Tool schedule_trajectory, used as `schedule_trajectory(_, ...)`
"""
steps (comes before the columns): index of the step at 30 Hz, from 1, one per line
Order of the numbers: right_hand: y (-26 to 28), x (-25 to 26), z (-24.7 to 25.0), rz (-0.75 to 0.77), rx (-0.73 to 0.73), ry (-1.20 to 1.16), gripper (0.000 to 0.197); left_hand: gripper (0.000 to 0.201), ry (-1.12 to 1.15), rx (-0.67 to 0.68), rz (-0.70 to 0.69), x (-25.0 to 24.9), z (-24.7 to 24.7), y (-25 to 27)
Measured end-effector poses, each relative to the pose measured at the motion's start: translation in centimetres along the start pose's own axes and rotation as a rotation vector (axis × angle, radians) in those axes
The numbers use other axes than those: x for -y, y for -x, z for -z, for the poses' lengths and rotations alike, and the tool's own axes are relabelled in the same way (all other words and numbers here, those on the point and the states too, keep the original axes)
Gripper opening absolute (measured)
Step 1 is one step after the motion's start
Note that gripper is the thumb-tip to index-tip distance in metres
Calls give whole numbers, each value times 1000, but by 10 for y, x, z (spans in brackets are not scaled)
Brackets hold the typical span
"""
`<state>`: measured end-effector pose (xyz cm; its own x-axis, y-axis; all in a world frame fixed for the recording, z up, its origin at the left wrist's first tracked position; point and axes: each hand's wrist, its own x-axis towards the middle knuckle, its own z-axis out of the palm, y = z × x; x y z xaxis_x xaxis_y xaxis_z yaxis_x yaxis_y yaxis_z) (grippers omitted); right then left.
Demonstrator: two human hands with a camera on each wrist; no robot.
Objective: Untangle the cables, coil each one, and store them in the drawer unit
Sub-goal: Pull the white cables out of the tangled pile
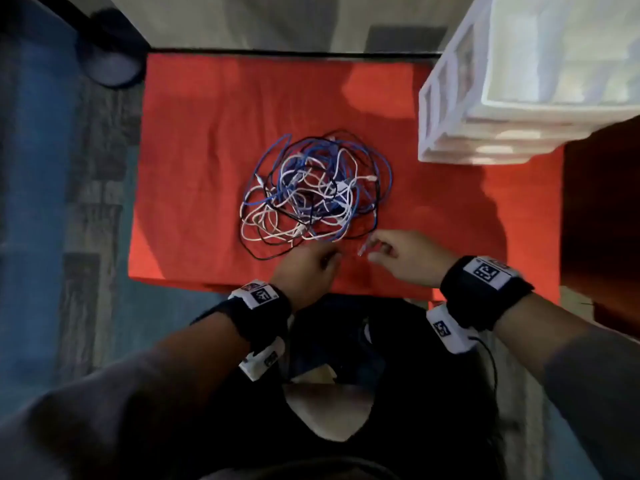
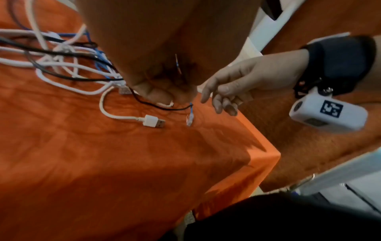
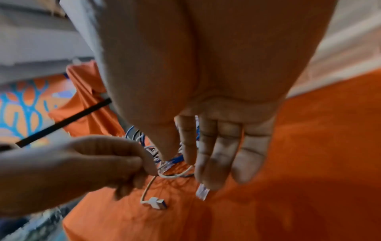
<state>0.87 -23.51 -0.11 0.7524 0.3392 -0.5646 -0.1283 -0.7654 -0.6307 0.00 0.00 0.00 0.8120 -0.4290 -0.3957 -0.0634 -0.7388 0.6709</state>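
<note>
Cables (image 1: 313, 192), one tangled pile; left hand (image 1: 306, 268) pinches a white cable (image 3: 175, 175), right hand (image 1: 407, 256) pinches a blue one (image 2: 190, 112).

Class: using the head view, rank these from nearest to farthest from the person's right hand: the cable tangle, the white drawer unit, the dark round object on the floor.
From the right hand:
1. Cable tangle, just beyond, to its left.
2. White drawer unit, far right corner.
3. Dark round object, far left, off the table.
</note>
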Motion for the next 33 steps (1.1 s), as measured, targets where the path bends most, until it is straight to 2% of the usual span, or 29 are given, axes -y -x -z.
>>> schedule_trajectory(3,-8,-12,-24,31,-26,-40,18,19,-204,-106,-97,18,-15,-7)
schedule_trajectory(6,-14,-23,-52,122,-75,-19,28,32,-304,-143,-195,40,-26,-7)
schedule_trajectory(10,-18,-41,-74,229,-224,59,32,40,-404,-157,-225,71,-31,-4)
schedule_trajectory(12,-17,-46,-78,277,-282,62,34,33,-404,-194,-272,84,-34,-4)
schedule_trajectory(14,-11,-51,-83,346,-298,107,37,16,-417,-278,-346,93,-39,-6)
schedule_trajectory(17,-6,-52,-89,354,-334,179,40,4,-437,-325,-394,95,-38,-10)
schedule_trajectory(20,-5,-35,-106,321,-419,127,34,7,-382,-356,-410,88,-38,-1)
schedule_trajectory(22,1,-14,-115,365,-478,78,36,11,-323,-367,-424,76,-40,13)
schedule_trajectory(24,3,8,-118,403,-520,130,34,21,-316,-364,-459,64,-40,20)
schedule_trajectory(25,2,17,-117,391,-534,173,27,24,-317,-371,-474,59,-40,22)
schedule_trajectory(27,3,33,-108,306,-592,278,9,20,-286,-401,-486,51,-36,24)
schedule_trajectory(30,10,46,-94,252,-689,345,16,11,-179,-394,-466,51,-30,21)
schedule_trajectory(33,21,58,-76,281,-769,359,15,9,-29,-396,-511,43,-17,14)
